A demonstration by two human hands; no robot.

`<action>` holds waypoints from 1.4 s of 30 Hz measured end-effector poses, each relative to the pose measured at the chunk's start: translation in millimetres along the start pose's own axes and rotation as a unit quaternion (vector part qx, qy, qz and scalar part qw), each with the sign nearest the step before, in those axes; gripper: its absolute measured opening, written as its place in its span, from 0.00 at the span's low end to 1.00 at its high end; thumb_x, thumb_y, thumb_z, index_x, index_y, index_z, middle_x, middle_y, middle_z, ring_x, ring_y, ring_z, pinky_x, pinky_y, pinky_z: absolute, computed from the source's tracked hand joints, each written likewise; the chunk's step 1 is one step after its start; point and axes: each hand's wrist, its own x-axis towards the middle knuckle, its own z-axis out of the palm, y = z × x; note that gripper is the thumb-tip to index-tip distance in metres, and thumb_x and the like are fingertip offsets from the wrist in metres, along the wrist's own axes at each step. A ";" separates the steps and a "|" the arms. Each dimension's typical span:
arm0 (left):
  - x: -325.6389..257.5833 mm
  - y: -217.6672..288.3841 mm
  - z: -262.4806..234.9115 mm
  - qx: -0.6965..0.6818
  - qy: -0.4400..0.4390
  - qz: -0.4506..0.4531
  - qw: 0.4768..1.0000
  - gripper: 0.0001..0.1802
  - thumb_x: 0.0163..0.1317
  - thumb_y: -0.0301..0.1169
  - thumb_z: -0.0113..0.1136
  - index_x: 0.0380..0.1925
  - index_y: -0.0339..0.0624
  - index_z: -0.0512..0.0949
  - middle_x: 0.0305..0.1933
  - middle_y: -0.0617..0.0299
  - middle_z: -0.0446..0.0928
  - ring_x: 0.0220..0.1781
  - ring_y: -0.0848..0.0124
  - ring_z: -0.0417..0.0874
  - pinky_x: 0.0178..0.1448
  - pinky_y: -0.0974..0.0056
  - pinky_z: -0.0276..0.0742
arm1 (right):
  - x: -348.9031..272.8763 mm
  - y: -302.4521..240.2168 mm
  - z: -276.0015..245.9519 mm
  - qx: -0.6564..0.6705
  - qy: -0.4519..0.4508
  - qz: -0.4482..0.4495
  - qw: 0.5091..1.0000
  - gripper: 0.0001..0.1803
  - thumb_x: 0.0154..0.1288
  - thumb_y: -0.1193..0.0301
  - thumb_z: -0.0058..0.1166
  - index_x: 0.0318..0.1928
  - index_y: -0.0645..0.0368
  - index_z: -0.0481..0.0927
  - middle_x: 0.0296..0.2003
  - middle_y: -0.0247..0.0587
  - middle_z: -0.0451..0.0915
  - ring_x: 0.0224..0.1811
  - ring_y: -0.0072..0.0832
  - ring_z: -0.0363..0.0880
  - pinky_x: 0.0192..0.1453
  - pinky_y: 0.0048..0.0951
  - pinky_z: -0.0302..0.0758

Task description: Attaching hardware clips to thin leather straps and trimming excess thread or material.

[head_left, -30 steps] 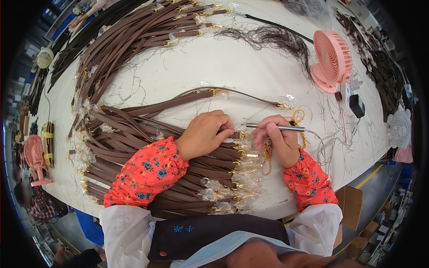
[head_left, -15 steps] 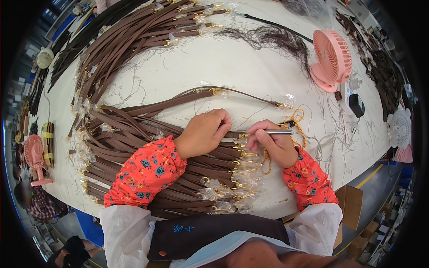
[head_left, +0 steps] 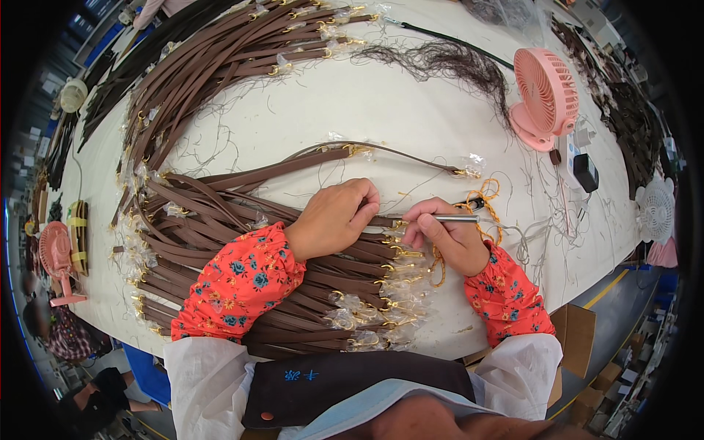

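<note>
My left hand (head_left: 331,222) is closed, pinching a brown leather-like strap (head_left: 384,221) that shows between my two hands. My right hand (head_left: 449,236) grips a slim silver pen-like tool (head_left: 460,218) by the strap's gold hardware end; the tool's tip is hidden behind my fingers. Beneath and around my left forearm lies a pile of similar brown straps (head_left: 330,282), with gold clasps (head_left: 389,286) wrapped in clear plastic at their ends. A yellow-orange cord (head_left: 489,198) loops on the table beside my right hand.
More brown straps (head_left: 213,55) curve across the far left. A pink fan (head_left: 543,95) stands at the right near a power strip (head_left: 568,161). Dark loose threads (head_left: 447,62) lie at the back of the white table (head_left: 293,110). A cardboard box (head_left: 576,341) is below the right edge.
My hands hold nearly the same place, with only a slight shift of the right hand and tool to the left. At the lower left, another person's legs have moved.
</note>
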 end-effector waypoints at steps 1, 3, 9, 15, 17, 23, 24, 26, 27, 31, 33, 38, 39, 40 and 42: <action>0.3 -0.4 0.2 0.000 0.000 0.001 1.000 0.07 0.63 0.29 0.57 0.35 0.37 0.73 0.27 0.53 0.76 0.27 0.60 0.77 0.33 0.59 0.71 | 0.1 0.0 -0.3 -0.004 0.000 0.001 1.000 0.15 0.78 0.65 0.39 0.52 0.64 0.73 0.35 0.36 0.80 0.34 0.17 0.75 0.40 0.20 0.74; 0.9 -0.3 0.1 -0.001 -0.001 0.001 1.000 0.07 0.63 0.29 0.57 0.35 0.37 0.73 0.27 0.53 0.76 0.27 0.60 0.77 0.33 0.60 0.71 | 0.3 -0.5 -0.9 -0.005 -0.002 0.002 1.000 0.15 0.78 0.65 0.39 0.51 0.64 0.73 0.34 0.36 0.80 0.35 0.17 0.76 0.40 0.20 0.74; 1.0 -3.5 0.4 -0.031 0.075 0.001 0.997 0.05 0.63 0.27 0.57 0.35 0.36 0.73 0.28 0.54 0.76 0.26 0.63 0.76 0.33 0.61 0.71 | 0.0 1.4 0.0 0.013 -0.001 -0.013 1.000 0.14 0.77 0.66 0.40 0.51 0.65 0.73 0.34 0.37 0.80 0.35 0.18 0.76 0.41 0.21 0.75; 0.7 0.9 -13.7 -0.012 -0.069 0.063 0.996 0.05 0.60 0.29 0.62 0.34 0.40 0.80 0.29 0.58 0.77 0.25 0.65 0.75 0.33 0.63 0.71 | -1.7 4.5 -1.2 -0.032 0.085 -0.091 0.992 0.10 0.74 0.70 0.45 0.47 0.64 0.73 0.34 0.40 0.82 0.34 0.22 0.80 0.41 0.25 0.78; -1.2 2.1 -22.4 -0.030 -0.201 0.069 0.977 0.05 0.60 0.31 0.63 0.33 0.43 0.83 0.28 0.60 0.79 0.26 0.67 0.76 0.32 0.64 0.71 | 0.3 3.1 -0.3 -0.080 0.110 -0.105 0.985 0.09 0.74 0.70 0.47 0.46 0.63 0.73 0.34 0.41 0.82 0.34 0.23 0.81 0.41 0.26 0.78; -3.5 10.9 -27.4 -0.029 -0.275 0.004 0.961 0.07 0.60 0.32 0.64 0.34 0.41 0.83 0.28 0.60 0.79 0.29 0.65 0.79 0.33 0.63 0.71 | 2.7 -5.6 -2.0 -0.238 -0.021 -0.069 0.969 0.07 0.72 0.68 0.49 0.42 0.59 0.76 0.32 0.40 0.82 0.32 0.33 0.83 0.39 0.30 0.77; -3.5 10.8 -26.8 -0.049 -0.238 -0.040 0.969 0.07 0.59 0.31 0.64 0.35 0.41 0.82 0.30 0.60 0.79 0.32 0.63 0.79 0.36 0.62 0.71 | 3.2 -4.4 -1.9 -0.238 -0.022 -0.069 0.969 0.07 0.72 0.68 0.49 0.42 0.59 0.76 0.32 0.40 0.82 0.32 0.33 0.83 0.39 0.30 0.77; 0.1 3.2 -26.7 0.104 -0.032 0.049 0.993 0.08 0.57 0.30 0.65 0.36 0.42 0.81 0.33 0.60 0.78 0.36 0.63 0.78 0.40 0.60 0.70 | 3.1 -1.2 -0.6 -0.272 0.001 -0.113 0.956 0.07 0.72 0.68 0.49 0.42 0.58 0.76 0.32 0.39 0.82 0.33 0.35 0.82 0.39 0.32 0.77; 2.0 -0.2 -28.1 0.249 0.175 0.133 0.943 0.10 0.55 0.30 0.65 0.38 0.42 0.79 0.37 0.60 0.77 0.40 0.62 0.77 0.44 0.59 0.69 | 3.3 -1.0 -0.5 -0.272 0.001 -0.113 0.956 0.07 0.72 0.68 0.49 0.42 0.58 0.76 0.32 0.39 0.82 0.33 0.35 0.82 0.39 0.32 0.77; 0.5 -9.2 -46.0 0.351 0.193 0.070 0.913 0.12 0.52 0.27 0.65 0.38 0.43 0.77 0.40 0.60 0.75 0.43 0.61 0.76 0.45 0.58 0.67 | 3.9 -1.1 -1.5 -0.279 0.008 -0.136 0.951 0.06 0.72 0.69 0.49 0.42 0.58 0.76 0.32 0.39 0.83 0.34 0.36 0.82 0.40 0.33 0.77; -1.1 -14.2 -45.7 0.362 0.192 0.071 0.909 0.10 0.53 0.26 0.65 0.36 0.42 0.77 0.38 0.60 0.75 0.41 0.61 0.76 0.43 0.59 0.67 | 4.2 -1.6 -0.3 -0.276 0.007 -0.147 0.950 0.06 0.72 0.69 0.49 0.42 0.58 0.76 0.32 0.39 0.83 0.35 0.36 0.82 0.40 0.33 0.77; 1.8 -12.6 -34.4 0.305 0.126 0.216 0.919 0.05 0.53 0.24 0.62 0.29 0.41 0.76 0.31 0.59 0.74 0.33 0.60 0.78 0.37 0.58 0.73 | 4.2 0.0 -4.4 -0.353 0.042 -0.194 0.914 0.05 0.69 0.70 0.52 0.41 0.56 0.78 0.31 0.39 0.82 0.31 0.37 0.79 0.38 0.33 0.75; 1.6 -9.4 -30.3 0.304 0.126 0.217 0.919 0.05 0.53 0.24 0.62 0.29 0.41 0.76 0.31 0.59 0.74 0.33 0.60 0.78 0.37 0.58 0.73 | 3.8 -1.2 -4.6 -0.354 0.042 -0.193 0.914 0.05 0.69 0.70 0.52 0.41 0.56 0.78 0.31 0.39 0.82 0.31 0.37 0.79 0.38 0.33 0.75; -0.1 -5.8 -25.5 0.269 0.092 0.219 0.933 0.04 0.53 0.23 0.62 0.29 0.40 0.76 0.31 0.59 0.74 0.33 0.60 0.78 0.36 0.58 0.74 | 3.6 -2.3 -4.4 -0.345 0.065 -0.188 0.917 0.05 0.69 0.70 0.52 0.41 0.55 0.79 0.30 0.38 0.82 0.31 0.37 0.78 0.37 0.33 0.75; -4.2 -3.3 -17.9 0.205 0.052 0.196 0.957 0.04 0.54 0.23 0.61 0.29 0.39 0.75 0.31 0.58 0.73 0.32 0.58 0.78 0.34 0.59 0.75 | 3.8 -2.6 -3.1 -0.336 0.088 -0.182 0.920 0.06 0.68 0.70 0.52 0.41 0.55 0.80 0.30 0.38 0.81 0.31 0.37 0.78 0.37 0.34 0.74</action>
